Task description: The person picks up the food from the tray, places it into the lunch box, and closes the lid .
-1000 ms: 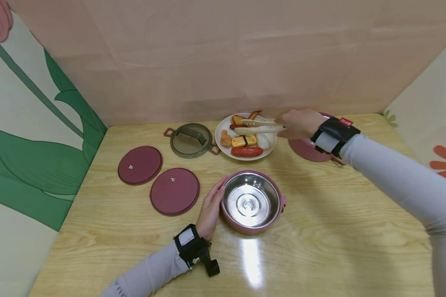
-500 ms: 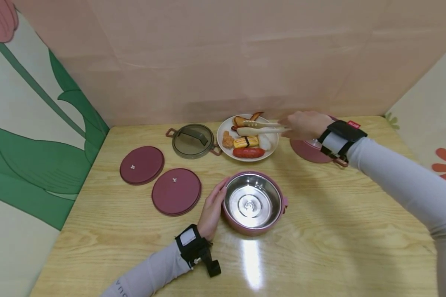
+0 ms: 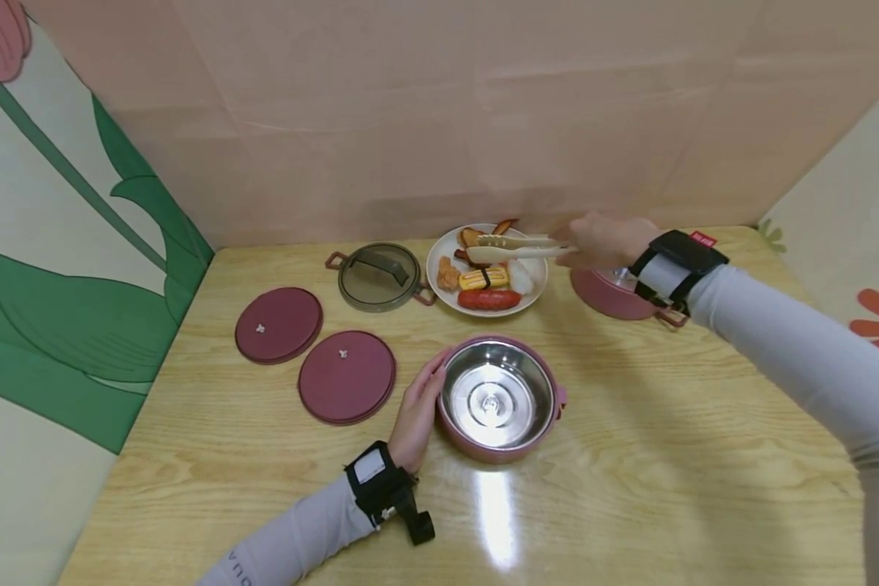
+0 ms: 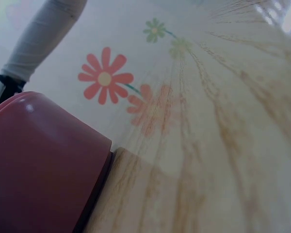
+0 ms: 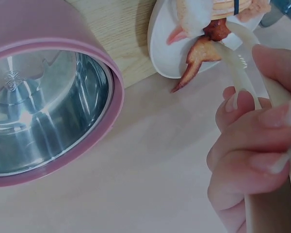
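Note:
In the head view my left hand [image 3: 417,411] lies along the left outer wall of a pink steel-lined bowl [image 3: 495,399], its fingers fairly straight. The left wrist view shows the bowl's pink wall [image 4: 43,165] but no fingers. At the back, my right hand [image 3: 604,242] grips beige tongs [image 3: 520,251] over a white plate [image 3: 531,303]. Their two tips reach in at a small dark red food piece [image 5: 217,30] beside a browned chicken wing [image 5: 201,53]. Also on the plate are a red sausage [image 3: 489,299], yellow corn-like food [image 3: 483,278], a white piece [image 3: 519,277] and an orange-brown nugget [image 3: 448,275].
Left of the plate lies a glass lid [image 3: 373,289] with a dark handle. Two round maroon lids [image 3: 278,325] rest on the left of the wooden table [image 3: 212,480]. A pink container [image 3: 608,295] stands partly hidden under my right wrist. A wall rises behind.
My right hand has drawn slightly to the right with the tongs, whose tips stay over the plate's back half. My left hand and the bowl hold their places.

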A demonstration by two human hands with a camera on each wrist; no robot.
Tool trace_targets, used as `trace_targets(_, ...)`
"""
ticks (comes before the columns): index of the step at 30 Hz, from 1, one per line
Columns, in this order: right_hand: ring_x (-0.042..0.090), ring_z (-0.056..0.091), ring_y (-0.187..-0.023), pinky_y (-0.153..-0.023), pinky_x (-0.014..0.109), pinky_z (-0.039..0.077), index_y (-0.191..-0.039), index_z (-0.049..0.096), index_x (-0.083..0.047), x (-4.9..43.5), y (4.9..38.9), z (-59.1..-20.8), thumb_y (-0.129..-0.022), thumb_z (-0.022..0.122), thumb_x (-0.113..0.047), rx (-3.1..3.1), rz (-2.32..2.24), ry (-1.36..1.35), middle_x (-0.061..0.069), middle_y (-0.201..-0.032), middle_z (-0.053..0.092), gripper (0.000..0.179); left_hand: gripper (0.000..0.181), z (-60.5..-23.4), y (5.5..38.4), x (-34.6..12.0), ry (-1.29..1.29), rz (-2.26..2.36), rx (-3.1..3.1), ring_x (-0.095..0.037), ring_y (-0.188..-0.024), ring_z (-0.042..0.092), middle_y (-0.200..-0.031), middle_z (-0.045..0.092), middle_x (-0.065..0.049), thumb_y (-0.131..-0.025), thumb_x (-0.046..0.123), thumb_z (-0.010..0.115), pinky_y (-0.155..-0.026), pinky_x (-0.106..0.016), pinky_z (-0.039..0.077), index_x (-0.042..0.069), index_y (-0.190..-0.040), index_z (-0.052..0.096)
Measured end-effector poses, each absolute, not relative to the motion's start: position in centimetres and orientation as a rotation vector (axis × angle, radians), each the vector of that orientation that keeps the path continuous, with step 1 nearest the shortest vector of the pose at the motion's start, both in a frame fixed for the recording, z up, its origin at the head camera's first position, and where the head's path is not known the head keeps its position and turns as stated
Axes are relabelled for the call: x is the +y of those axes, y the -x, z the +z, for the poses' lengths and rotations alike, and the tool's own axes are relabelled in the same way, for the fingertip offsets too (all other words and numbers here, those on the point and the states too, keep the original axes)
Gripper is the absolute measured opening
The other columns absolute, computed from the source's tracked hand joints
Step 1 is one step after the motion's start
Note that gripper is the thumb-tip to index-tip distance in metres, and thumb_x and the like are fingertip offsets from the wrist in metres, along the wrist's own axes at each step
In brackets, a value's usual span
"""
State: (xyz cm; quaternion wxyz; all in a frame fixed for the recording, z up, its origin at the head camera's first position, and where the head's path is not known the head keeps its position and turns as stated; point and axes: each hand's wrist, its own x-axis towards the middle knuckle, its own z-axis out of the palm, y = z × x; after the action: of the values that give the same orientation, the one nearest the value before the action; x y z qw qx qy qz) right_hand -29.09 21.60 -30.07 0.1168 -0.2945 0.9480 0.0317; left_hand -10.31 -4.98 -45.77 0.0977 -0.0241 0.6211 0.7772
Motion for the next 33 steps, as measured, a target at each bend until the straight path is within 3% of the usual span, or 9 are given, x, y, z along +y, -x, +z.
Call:
trace_targets(4,0.024,0.065,-0.081,-0.075,0.044,0.055,-0.124,0.064,0.001,21.5,29.2,-30.0,-0.092,0.066,-0.026,2.756,0.046,0.878,0.021,-0.111,0.07,0.042,0.048,-45.8,10.2,-5.0,0.077,2.294,1.843,-0.02,-0.149,0.023,-0.157,0.038,-0.005,-0.107,0.029,0.04,-0.124,-0.042,0.017,0.01,-0.151,0.038)
trace_targets(11,0.016,0.052,-0.059,-0.053,0.028,0.043,-0.102,0.07,0.001,20.9,29.6,-29.4,-0.088,0.068,-0.024,2.74,0.0,0.929,0.004,-0.075,0.065,0.028,0.049,-45.8,10.1,-5.0,0.085,2.295,1.837,-0.021,-0.149,0.023,-0.157,0.037,-0.006,-0.106,0.029,0.04,-0.124,-0.042,0.017,0.01,-0.151,0.038)
trace_targets(15,0.022,0.061,-0.074,-0.067,0.038,0.051,-0.115,0.068,0.002,20.4,29.4,-29.1,-0.09,0.066,-0.029,2.71,0.079,0.863,0.018,-0.098,0.072,0.04,0.049,-45.8,10.0,-5.0,0.089,2.288,1.835,-0.021,-0.149,0.022,-0.157,0.036,-0.005,-0.106,0.03,0.04,-0.124,-0.043,0.017,0.01,-0.151,0.037)
trace_targets(19,0.031,0.065,-0.094,-0.084,0.049,0.053,-0.125,0.064,0.002,19.7,29.4,-28.9,-0.091,0.066,-0.033,2.699,0.143,0.815,0.024,-0.122,0.066,0.049,0.049,-45.8,9.9,-5.1,0.08,2.288,1.84,-0.02,-0.149,0.023,-0.157,0.037,-0.004,-0.107,0.03,0.04,-0.124,-0.042,0.017,0.01,-0.151,0.038)
trace_targets(27,0.029,0.061,-0.094,-0.075,0.048,0.053,-0.131,0.061,-0.004,18.7,29.3,-28.8,-0.092,0.065,-0.033,2.706,0.244,0.761,0.021,-0.122,0.064,0.048,0.047,-45.7,10.0,-5.3,0.07,2.295,1.85,-0.02,-0.149,0.024,-0.156,0.038,-0.004,-0.107,0.028,0.039,-0.124,-0.042,0.017,0.012,-0.15,0.039)
trace_targets(33,0.026,0.062,-0.085,-0.06,0.041,0.054,-0.12,0.069,-0.01,19.5,29.0,-29.5,-0.087,0.072,-0.028,2.816,0.276,0.914,0.015,-0.111,0.069,0.037,0.048,-45.8,10.1,-5.1,0.089,2.295,1.836,-0.021,-0.149,0.023,-0.157,0.037,-0.005,-0.106,0.029,0.04,-0.124,-0.043,0.017,0.011,-0.151,0.039)
